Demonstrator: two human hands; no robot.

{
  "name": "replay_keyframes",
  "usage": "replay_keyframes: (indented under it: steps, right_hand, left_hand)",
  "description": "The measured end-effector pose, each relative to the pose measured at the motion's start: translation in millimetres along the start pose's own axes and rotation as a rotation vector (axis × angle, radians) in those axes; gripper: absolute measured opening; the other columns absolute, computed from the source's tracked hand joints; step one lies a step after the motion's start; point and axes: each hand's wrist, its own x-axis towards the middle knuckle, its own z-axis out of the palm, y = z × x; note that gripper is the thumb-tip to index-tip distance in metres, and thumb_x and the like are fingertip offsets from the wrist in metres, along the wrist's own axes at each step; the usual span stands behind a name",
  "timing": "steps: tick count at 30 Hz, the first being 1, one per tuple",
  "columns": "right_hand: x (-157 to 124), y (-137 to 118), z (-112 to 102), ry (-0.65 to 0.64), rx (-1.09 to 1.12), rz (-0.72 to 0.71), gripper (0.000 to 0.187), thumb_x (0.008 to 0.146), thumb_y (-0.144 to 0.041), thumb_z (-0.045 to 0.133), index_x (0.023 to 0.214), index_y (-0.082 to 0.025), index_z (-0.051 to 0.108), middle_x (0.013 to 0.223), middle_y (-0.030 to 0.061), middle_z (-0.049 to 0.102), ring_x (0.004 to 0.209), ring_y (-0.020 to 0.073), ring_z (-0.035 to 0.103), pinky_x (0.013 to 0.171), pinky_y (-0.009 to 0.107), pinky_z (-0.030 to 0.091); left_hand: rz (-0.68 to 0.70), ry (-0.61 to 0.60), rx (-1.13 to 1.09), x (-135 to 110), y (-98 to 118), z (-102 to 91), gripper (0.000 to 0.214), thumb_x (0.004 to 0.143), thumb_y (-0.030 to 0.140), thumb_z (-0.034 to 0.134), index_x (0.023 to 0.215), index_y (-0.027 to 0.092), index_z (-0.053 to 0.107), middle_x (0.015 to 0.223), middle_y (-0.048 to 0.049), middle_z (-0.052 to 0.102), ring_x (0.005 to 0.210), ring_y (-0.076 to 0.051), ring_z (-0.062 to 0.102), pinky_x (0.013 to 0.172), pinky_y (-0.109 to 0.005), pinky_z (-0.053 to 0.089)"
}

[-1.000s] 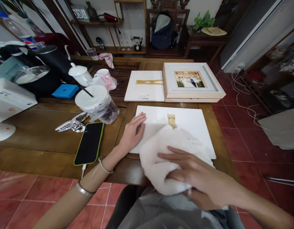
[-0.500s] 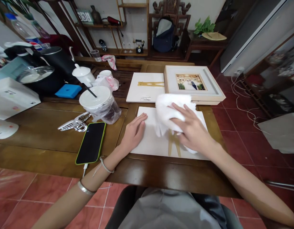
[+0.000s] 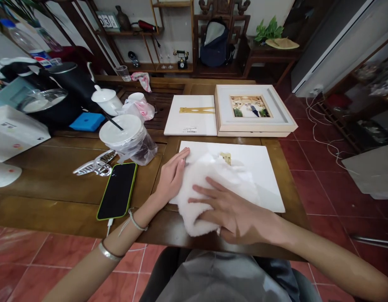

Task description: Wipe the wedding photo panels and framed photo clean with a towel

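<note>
My right hand is on a bunched white cloth, its fingers spread and pressed into it, near the front of a white backing board. The cloth drapes over the board's front left part and reaches past its front edge. A small gold piece fixed to the board shows behind the cloth; its lower part is covered. Flat along the board's left edge lies my left hand, fingers stretched out, holding nothing.
Behind the board are another white board with a gold stand piece and a framed photo. To the left lie a phone on a cable, a clear hair clip and a lidded cup with a straw. A teapot stands farther back.
My right hand has moved the cloth toward me and left, from the board's back to its front, covering the gold piece's legs. My left hand stays at the left edge.
</note>
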Motion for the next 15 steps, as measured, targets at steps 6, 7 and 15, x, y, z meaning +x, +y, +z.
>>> replay_keyframes:
  steps: [6,7,15]
  right_hand:
    - [-44,-8,-40,0.097,0.307,0.178,0.024,0.080,-0.025,0.065,0.103,-0.020,0.066,0.106,0.0084,0.071,0.107,0.0250,0.064,0.091,0.036,0.052]
    - [-52,-6,-45,0.182,0.366,0.245,0.022,0.078,-0.034,0.069,0.097,-0.022,0.066,0.094,0.0059,0.073,0.091,0.0246,0.069,0.078,0.034,0.058]
    - [-59,12,-70,0.899,-0.229,0.476,0.012,0.074,-0.023,0.064,0.069,-0.028,0.054,0.071,0.0017,0.065,0.072,0.0261,0.065,0.065,0.041,0.054]
  left_hand:
    - [-0.002,-0.089,0.051,0,-5,4.4,0.030,0.095,0.031,0.046,0.112,0.019,0.067,0.123,-0.0089,0.066,0.121,-0.024,0.058,0.111,-0.047,0.036]
    - [0.006,-0.093,0.056,0,-6,5.2,0.029,0.093,0.029,0.049,0.113,0.019,0.067,0.123,-0.0090,0.066,0.121,-0.024,0.058,0.111,-0.048,0.036]
    - [0.015,-0.094,0.062,0,-8,7.0,0.028,0.091,0.023,0.049,0.114,0.020,0.066,0.122,-0.0086,0.067,0.122,-0.024,0.057,0.111,-0.051,0.035]
